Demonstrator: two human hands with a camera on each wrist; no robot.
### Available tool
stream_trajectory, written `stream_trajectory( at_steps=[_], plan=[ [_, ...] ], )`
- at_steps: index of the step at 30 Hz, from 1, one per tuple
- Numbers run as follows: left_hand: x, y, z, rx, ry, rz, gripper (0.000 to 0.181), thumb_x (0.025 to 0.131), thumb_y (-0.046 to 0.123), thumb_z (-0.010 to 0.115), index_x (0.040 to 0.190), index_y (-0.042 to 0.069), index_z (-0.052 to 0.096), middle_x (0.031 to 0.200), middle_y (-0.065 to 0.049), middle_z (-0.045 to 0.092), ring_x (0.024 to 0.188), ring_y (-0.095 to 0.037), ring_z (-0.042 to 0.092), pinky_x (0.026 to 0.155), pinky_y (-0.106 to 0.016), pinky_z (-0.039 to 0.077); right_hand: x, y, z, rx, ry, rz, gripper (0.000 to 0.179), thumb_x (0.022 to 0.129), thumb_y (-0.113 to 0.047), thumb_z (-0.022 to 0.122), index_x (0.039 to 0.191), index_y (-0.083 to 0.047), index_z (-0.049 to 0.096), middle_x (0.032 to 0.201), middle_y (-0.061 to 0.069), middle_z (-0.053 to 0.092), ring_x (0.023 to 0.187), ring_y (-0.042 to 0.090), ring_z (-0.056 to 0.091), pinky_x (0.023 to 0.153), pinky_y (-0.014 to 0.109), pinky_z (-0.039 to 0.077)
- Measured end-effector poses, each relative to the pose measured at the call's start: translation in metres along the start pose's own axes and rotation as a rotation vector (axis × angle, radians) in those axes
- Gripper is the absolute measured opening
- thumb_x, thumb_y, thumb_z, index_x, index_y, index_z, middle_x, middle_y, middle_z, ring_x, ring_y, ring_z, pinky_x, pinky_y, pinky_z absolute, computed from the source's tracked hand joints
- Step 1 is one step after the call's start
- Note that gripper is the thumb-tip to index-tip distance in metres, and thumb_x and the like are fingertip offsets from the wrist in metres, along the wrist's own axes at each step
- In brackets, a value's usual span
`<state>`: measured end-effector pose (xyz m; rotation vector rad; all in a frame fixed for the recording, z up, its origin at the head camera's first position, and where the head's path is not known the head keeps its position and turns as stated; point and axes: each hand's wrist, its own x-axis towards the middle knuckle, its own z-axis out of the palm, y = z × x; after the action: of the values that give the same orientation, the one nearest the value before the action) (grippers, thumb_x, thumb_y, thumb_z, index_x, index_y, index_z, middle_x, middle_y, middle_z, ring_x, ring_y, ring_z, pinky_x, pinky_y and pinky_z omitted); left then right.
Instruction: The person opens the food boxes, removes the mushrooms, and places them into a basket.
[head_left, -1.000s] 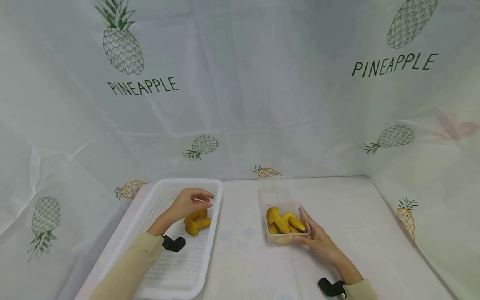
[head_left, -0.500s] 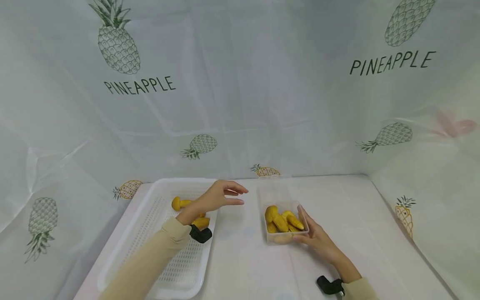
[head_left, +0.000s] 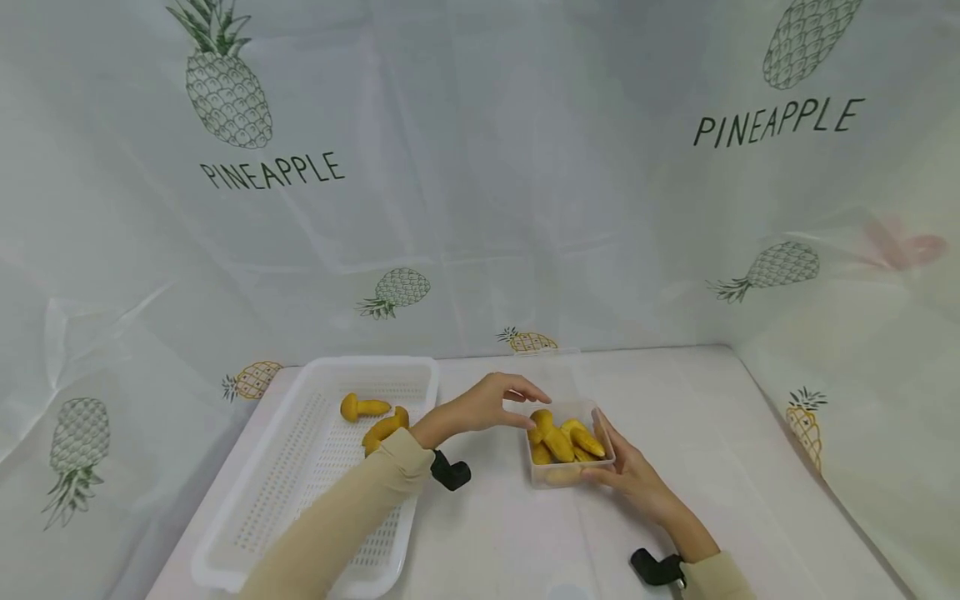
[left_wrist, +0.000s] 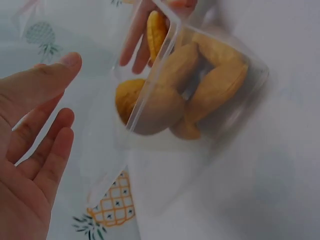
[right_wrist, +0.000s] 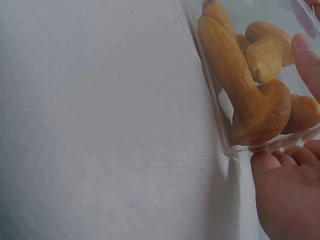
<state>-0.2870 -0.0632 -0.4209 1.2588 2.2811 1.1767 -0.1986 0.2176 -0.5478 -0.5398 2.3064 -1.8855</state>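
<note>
My left hand (head_left: 491,403) hovers at the left edge of a clear plastic box (head_left: 557,477), its fingers spread and nothing between them. In the left wrist view, a gap shows between the left thumb (left_wrist: 50,77) and the box wall. My right hand (head_left: 636,482) holds the box by its right side, with the thumb at the near corner. Several yellow-brown mushrooms (head_left: 557,444) lie in the box; through its wall, the right wrist view shows a long-stemmed mushroom (right_wrist: 232,75). The transparent lid (head_left: 551,377) stands open at the back.
A white perforated plastic basket (head_left: 300,475) stands at left. In it lie a mushroom (head_left: 367,407) and a curved mushroom (head_left: 386,427), partly behind the left sleeve (head_left: 352,508). A pineapple-print curtain (head_left: 480,183) rises behind the white table (head_left: 517,550).
My left hand has moved right from above the basket to the box, empty throughout. More of the basket's mushrooms came into sight. The right hand and the box have stayed in place.
</note>
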Motion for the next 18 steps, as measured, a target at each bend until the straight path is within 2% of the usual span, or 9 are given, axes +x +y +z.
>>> stream_trajectory(
  at_steps=[5, 9, 12, 15, 18],
  plan=[
    [0.013, -0.001, 0.014, 0.031, -0.07, -0.016, 0.038, 0.084, 0.004, 0.08, 0.121, 0.005, 0.071, 0.122, -0.003, 0.069, 0.115, -0.009, 0.058, 0.102, -0.022, 0.043, 0.0, 0.0, 0.0, -0.009, 0.0, 0.015, 0.097, 0.093, -0.013, 0.072, 0.162, -0.017, 0.005, 0.164, 0.018, 0.001, 0.148, 0.041, 0.002, 0.103, 0.012, 0.025],
    [0.022, -0.004, 0.021, 0.061, -0.118, 0.013, 0.039, 0.082, 0.002, 0.082, 0.119, 0.003, 0.071, 0.121, -0.004, 0.069, 0.113, -0.007, 0.059, 0.103, -0.021, 0.042, 0.0, 0.0, 0.0, -0.024, 0.005, 0.031, 0.096, 0.093, -0.014, 0.072, 0.162, -0.02, 0.005, 0.164, 0.019, 0.002, 0.148, 0.041, 0.003, 0.111, 0.037, 0.025],
    [0.026, -0.008, 0.026, 0.066, -0.144, 0.031, 0.041, 0.08, 0.001, 0.083, 0.118, 0.002, 0.071, 0.12, -0.005, 0.07, 0.114, -0.016, 0.061, 0.103, -0.021, 0.041, 0.0, 0.0, 0.001, -0.031, 0.009, 0.033, 0.096, 0.093, -0.015, 0.072, 0.162, -0.022, 0.005, 0.164, 0.019, 0.002, 0.148, 0.041, 0.003, 0.111, 0.053, 0.018],
    [0.03, -0.013, 0.03, 0.071, -0.159, 0.034, 0.042, 0.078, 0.0, 0.084, 0.118, 0.002, 0.072, 0.119, -0.004, 0.07, 0.115, -0.026, 0.061, 0.104, -0.022, 0.041, -0.001, -0.001, 0.001, -0.033, 0.013, 0.031, 0.096, 0.093, -0.015, 0.073, 0.162, -0.023, 0.006, 0.164, 0.018, 0.002, 0.148, 0.041, 0.002, 0.111, 0.052, 0.016],
    [0.033, -0.017, 0.033, 0.113, -0.167, 0.038, 0.042, 0.077, 0.002, 0.085, 0.117, 0.003, 0.072, 0.117, -0.002, 0.071, 0.112, -0.027, 0.062, 0.102, -0.021, 0.042, -0.001, -0.001, 0.0, -0.03, 0.012, 0.026, 0.097, 0.092, -0.015, 0.073, 0.162, -0.021, 0.007, 0.165, 0.016, 0.003, 0.149, 0.039, 0.002, 0.112, 0.034, 0.023]
  ],
)
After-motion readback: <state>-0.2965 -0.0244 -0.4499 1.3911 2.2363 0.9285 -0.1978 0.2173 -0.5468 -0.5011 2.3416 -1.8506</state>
